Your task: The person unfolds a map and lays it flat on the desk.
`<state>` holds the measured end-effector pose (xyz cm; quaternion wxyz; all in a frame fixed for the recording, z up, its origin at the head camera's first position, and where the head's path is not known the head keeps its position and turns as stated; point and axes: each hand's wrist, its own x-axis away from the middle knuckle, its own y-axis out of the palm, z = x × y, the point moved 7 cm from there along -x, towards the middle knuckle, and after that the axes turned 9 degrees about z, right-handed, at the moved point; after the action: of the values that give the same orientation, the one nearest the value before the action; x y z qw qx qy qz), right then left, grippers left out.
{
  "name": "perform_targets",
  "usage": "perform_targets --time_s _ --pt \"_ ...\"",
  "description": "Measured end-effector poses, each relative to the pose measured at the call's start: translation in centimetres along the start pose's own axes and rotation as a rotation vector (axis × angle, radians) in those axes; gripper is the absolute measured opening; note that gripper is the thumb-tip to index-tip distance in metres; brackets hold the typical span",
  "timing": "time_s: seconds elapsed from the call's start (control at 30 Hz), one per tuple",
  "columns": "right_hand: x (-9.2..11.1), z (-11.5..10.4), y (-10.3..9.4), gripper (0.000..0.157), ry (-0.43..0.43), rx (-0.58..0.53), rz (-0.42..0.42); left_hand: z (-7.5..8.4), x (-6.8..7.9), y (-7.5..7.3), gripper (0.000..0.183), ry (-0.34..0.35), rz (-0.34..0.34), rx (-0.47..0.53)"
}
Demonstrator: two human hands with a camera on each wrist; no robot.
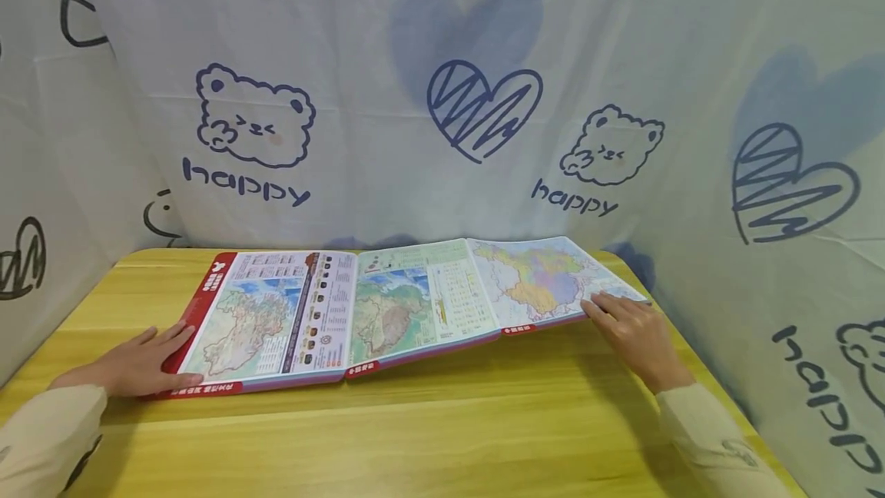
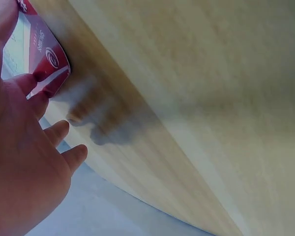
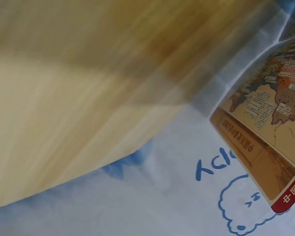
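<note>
A fold-out map (image 1: 422, 302) with several joined panels stretches across the wooden table, coloured maps printed on its upper faces. My left hand (image 1: 134, 360) grips the red left end, its thumb along the front edge and its fingers by the side. In the left wrist view, the left hand (image 2: 32, 157) has some fingertips at the red corner and others clear of it. My right hand (image 1: 632, 333) holds the right panel's front edge, raised above the table; its thumb is hidden. Only the panel's brown printed underside (image 3: 260, 123) shows in the right wrist view, without the hand.
The yellow wooden table (image 1: 415, 444) has rounded back corners. A white curtain (image 1: 373, 121) with blue hearts and bear drawings hangs behind the table and along its sides. Shadow falls on the tabletop below the raised panel.
</note>
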<state>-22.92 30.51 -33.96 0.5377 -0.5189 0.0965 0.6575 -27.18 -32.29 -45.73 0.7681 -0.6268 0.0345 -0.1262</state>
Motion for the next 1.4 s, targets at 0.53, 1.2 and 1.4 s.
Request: perform_targets --time_s 0.53,1.2,1.4 --pt "2.7 -0.4 1.4 0.048 0.008 -0.038 -0.221 0.7 0.3 -0.2 0.089 0.036 0.024 0.044" --pt "4.7 -1.3 4.0 0.021 0.176 -0.098 -0.659 3.7 0.4 -1.0 0.069 0.132 0.121 0.080" --pt "5.9 -1.8 5.1 0.021 0.276 -0.232 -0.855 5.4 0.3 -1.3 0.076 0.137 0.109 0.087"
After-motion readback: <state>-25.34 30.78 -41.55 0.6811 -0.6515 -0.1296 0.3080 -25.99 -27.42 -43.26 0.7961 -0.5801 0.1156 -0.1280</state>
